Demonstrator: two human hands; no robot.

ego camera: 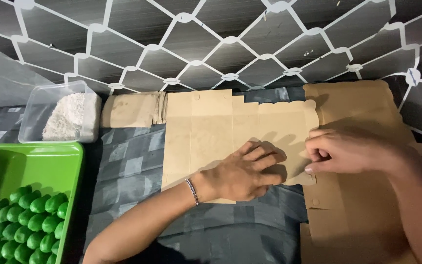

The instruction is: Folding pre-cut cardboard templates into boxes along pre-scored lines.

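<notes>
Now we press our left hand (242, 173) flat on a cut sheet of tan cardboard (211, 129) lying on the grey checked cloth (128, 161), while our right hand (343, 149) pinches its scalloped right edge. Left of us sit a green tray (35, 159) of small green pieces (23, 222) and a clear tub (57, 115) of white grains.

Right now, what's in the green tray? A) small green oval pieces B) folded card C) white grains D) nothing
A: the green tray at lower left holds rows of small green ovals; the white grains sit in the clear tub behind it, and both hands press on the flat card sheet.
</notes>
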